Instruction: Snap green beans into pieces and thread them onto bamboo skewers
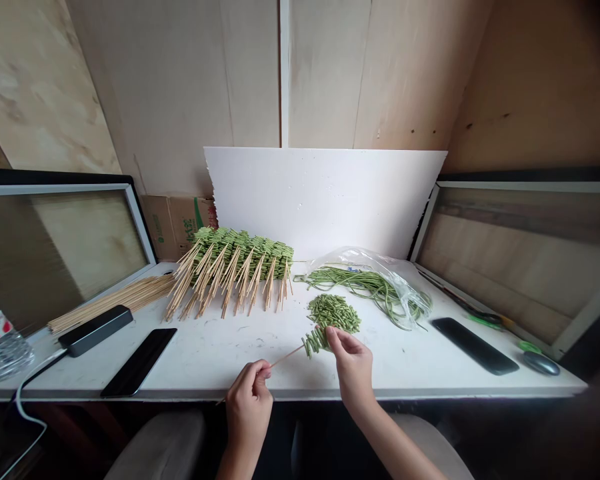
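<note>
My left hand (pixel 251 396) is closed round a thin wooden skewer (pixel 287 357) near the table's front edge. Several short green bean pieces (pixel 312 343) are threaded crosswise on the skewer's far end. The fingertips of my right hand (pixel 353 360) pinch at that end, closed on the bean pieces. Just behind lies a heap of cut bean pieces (pixel 334 312). At the back left, skewers loaded with beans (pixel 245 250) are stacked, their bare sticks pointing forward. Long whole beans (pixel 365 281) lie partly inside a clear plastic bag (pixel 403 283) at the back right.
Bare skewers (pixel 115 301), a black box (pixel 96 329), a black phone (pixel 140 362) and a water bottle (pixel 3 347) are at the left. On the right are a dark flat object (pixel 475 345) and a mouse (pixel 541 363). A white board (pixel 320 200) stands behind.
</note>
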The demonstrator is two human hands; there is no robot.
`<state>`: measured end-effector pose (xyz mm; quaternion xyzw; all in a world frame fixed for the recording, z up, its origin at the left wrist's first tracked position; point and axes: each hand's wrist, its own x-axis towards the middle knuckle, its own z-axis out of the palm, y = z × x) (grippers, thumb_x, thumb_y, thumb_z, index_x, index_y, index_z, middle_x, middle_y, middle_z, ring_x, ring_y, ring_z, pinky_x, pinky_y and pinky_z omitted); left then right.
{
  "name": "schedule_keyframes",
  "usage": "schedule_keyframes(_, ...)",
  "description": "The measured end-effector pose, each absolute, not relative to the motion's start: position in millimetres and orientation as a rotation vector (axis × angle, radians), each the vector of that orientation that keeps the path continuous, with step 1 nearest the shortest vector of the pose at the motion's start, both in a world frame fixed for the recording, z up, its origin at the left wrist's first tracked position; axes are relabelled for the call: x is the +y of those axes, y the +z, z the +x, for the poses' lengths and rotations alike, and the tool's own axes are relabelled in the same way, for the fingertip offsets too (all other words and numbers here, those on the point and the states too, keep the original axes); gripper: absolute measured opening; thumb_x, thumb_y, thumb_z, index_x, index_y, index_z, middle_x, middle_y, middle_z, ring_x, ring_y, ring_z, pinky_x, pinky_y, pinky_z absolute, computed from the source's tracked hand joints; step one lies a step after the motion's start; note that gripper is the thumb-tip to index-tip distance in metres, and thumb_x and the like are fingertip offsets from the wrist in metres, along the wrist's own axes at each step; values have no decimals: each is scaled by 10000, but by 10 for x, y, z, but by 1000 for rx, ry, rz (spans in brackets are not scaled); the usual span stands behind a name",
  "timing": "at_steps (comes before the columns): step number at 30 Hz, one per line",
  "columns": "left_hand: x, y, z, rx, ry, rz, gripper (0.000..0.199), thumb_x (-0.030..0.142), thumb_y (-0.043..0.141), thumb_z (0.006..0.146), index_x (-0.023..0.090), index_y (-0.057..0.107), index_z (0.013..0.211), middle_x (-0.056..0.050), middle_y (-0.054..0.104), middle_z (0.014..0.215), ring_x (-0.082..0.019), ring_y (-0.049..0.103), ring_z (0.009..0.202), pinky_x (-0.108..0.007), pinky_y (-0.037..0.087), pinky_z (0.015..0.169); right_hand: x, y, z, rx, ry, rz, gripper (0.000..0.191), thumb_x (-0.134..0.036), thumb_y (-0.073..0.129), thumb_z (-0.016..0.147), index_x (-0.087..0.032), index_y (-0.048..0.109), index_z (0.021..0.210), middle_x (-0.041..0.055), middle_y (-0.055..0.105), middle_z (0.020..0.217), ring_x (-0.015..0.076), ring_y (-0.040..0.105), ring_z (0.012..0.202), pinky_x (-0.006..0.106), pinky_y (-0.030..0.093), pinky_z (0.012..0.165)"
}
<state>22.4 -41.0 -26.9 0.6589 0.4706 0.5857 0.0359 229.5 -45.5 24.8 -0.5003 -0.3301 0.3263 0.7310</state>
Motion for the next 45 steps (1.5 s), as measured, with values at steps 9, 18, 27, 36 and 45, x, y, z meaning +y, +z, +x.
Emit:
schedule_keyframes(9,-318,-312,108,1583,1740,1941,191,193,527,937,214,710,887,-35,769,790,-203,744,706,-273,560,660,-318,423,2597,-941,823,-1064,486,-630,624,910,-218,815,1083,129,787,1135,335,708,1111,455,601,891)
schedule_keyframes(18,-213,-410,-15,1668,1656,1918,180,215,533,925,230,711,897,-29,779,816,-219,746,745,-289,544,688,-188,268,3173,-1944,130,-1470,160,-321,703,904,-302,819,1012,87,770,993,341,632,991,487,524,845)
schedule_keyframes(27,-244,-407,15,1612,1667,1974,198,256,526,963,231,711,896,-32,783,827,-211,748,733,-276,549,682,-154,153,3021,-1887,66,-1463,172,-218,604,917,-248,748,828,111,744,967,358,592,1014,516,499,862)
schedule_keyframes(36,-253,-364,-15,1519,1705,2003,198,249,519,980,223,699,903,-38,774,816,-204,747,736,-267,559,690,-172,331,2913,-1080,989,-1184,457,-594,804,765,-210,766,1010,87,767,985,267,692,949,352,536,775)
schedule_keyframes(45,-285,-282,25,1474,1712,2048,216,244,525,974,216,715,877,-41,774,789,-200,746,702,-264,571,671,-247,406,2796,-851,1291,-924,392,-521,867,733,-201,792,946,110,800,1076,266,734,1039,362,576,866)
